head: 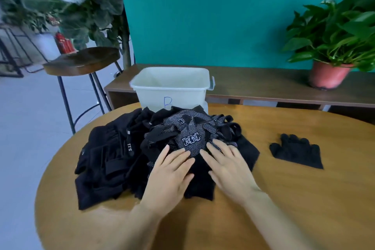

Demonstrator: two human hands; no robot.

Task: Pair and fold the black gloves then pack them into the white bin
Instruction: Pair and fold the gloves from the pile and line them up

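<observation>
Left hand [170, 170]: centre of frame, palm down, fingers straight and spread, pressing on the pile of black gloves [113, 154]; grip apart, nothing held.
Right hand [225, 166]: just beside the left, same flat pose, fingertips on a dotted glove [190, 140]; grip apart.
Pile: centre-left on the round wooden counter [284, 199].
Single black glove [296, 151]: flat, right of the pile, apart from it.
White bin [170, 87]: upright just behind the pile, upper centre.
</observation>
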